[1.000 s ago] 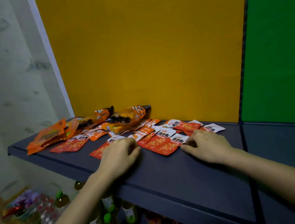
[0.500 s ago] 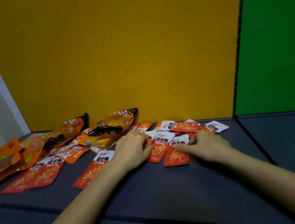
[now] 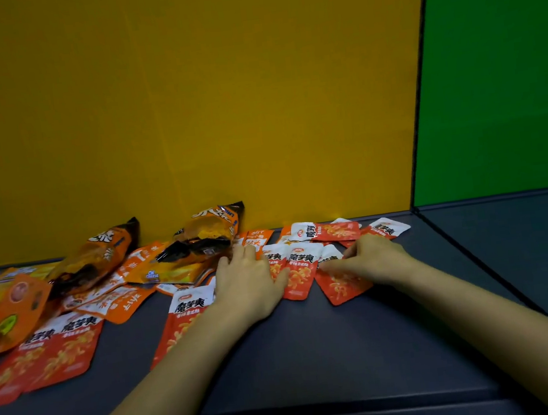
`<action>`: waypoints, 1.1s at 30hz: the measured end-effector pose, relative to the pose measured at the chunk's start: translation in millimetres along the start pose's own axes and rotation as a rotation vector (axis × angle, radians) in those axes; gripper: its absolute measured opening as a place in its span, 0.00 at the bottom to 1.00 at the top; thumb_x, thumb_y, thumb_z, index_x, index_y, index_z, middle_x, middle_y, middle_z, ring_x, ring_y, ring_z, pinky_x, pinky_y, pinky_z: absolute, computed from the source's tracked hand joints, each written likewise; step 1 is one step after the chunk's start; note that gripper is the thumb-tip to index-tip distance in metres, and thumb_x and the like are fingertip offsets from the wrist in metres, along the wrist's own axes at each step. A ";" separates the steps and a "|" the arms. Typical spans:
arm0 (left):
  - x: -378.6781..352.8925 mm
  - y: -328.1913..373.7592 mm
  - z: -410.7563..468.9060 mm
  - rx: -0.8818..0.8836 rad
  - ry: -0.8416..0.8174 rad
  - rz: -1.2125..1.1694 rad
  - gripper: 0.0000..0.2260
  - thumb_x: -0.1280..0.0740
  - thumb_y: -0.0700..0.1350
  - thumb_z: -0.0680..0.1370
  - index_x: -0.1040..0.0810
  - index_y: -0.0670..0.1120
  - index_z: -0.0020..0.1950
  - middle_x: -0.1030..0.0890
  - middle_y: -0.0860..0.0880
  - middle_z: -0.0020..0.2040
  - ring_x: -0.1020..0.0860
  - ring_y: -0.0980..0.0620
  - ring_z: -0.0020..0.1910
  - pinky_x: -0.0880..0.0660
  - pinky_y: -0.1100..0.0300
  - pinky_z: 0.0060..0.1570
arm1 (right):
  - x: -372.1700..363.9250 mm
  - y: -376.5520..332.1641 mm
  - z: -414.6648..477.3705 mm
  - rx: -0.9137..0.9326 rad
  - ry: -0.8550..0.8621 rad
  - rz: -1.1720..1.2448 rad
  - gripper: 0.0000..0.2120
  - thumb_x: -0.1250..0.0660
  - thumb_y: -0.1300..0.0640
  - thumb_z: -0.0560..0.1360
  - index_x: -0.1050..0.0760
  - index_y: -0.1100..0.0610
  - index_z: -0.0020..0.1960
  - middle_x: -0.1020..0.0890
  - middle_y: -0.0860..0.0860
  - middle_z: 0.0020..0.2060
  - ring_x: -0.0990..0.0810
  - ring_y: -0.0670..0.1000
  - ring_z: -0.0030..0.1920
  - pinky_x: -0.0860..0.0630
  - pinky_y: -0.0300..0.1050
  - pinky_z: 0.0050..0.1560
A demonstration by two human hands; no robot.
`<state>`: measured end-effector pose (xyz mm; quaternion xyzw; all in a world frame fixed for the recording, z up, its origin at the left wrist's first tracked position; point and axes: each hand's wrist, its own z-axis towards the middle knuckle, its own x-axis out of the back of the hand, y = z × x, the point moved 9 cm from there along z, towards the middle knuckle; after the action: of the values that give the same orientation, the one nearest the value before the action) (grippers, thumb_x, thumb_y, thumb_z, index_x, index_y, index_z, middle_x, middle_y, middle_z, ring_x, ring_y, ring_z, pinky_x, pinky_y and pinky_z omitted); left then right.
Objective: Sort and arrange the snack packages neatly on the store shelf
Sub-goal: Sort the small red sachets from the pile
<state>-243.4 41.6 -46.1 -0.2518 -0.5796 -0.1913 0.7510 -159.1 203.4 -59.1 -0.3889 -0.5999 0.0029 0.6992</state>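
Note:
Several small red-and-white snack packets (image 3: 301, 269) lie scattered on the dark shelf (image 3: 317, 347) in front of the yellow back panel. My left hand (image 3: 249, 282) lies flat on the packets near the middle, fingers spread, partly covering a larger red packet (image 3: 184, 318). My right hand (image 3: 373, 257) pinches the top edge of a small red packet (image 3: 342, 285) with thumb and fingers. More small packets (image 3: 329, 231) lie behind both hands by the panel.
Two orange-and-black snack bags (image 3: 207, 236) (image 3: 94, 257) lean against the yellow panel (image 3: 183, 97). Orange pouches (image 3: 15, 308) and larger red packets (image 3: 52, 351) crowd the left. A green panel (image 3: 497, 69) backs the bare shelf section at the right.
The view has moved closer and to the right. My left hand slid right over the packets, and my right hand's fingers closed on a small red packet's edge.

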 end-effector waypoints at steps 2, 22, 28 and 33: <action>-2.2 -1.3 -0.3 -0.022 0.003 -0.043 0.23 0.52 0.55 0.82 0.32 0.46 0.70 0.34 0.44 0.69 0.40 0.46 0.71 0.39 0.49 0.66 | 0.1 -7.6 -1.9 -0.006 0.012 -0.014 0.28 0.33 0.34 0.67 0.17 0.60 0.46 0.15 0.52 0.42 0.19 0.51 0.46 0.25 0.45 0.46; 8.5 28.4 -9.5 0.061 -0.075 -0.501 0.46 0.33 0.69 0.66 0.40 0.40 0.71 0.32 0.42 0.69 0.39 0.43 0.71 0.35 0.51 0.64 | 38.2 43.1 -29.3 -0.149 0.061 0.293 0.08 0.36 0.62 0.75 0.23 0.63 0.52 0.20 0.58 0.44 0.23 0.53 0.42 0.26 0.48 0.47; 3.6 27.1 -6.4 0.115 -0.230 -0.620 0.49 0.25 0.62 0.64 0.45 0.39 0.73 0.38 0.43 0.72 0.40 0.43 0.72 0.36 0.52 0.66 | 50.8 61.9 -34.8 -0.147 0.075 0.384 0.12 0.36 0.61 0.76 0.25 0.61 0.60 0.20 0.53 0.37 0.22 0.50 0.36 0.25 0.47 0.46; -4.1 26.0 -1.8 0.164 -0.347 -0.684 0.50 0.23 0.61 0.60 0.41 0.41 0.72 0.33 0.45 0.70 0.34 0.44 0.68 0.31 0.51 0.65 | 58.7 67.9 -37.3 -0.123 0.075 0.473 0.10 0.38 0.63 0.78 0.25 0.59 0.58 0.20 0.54 0.37 0.23 0.50 0.33 0.23 0.43 0.38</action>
<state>-228.0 61.3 -54.5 -0.0116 -0.7619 -0.3383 0.5522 -79.9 258.2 -46.3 -0.5604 -0.4648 0.1155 0.6757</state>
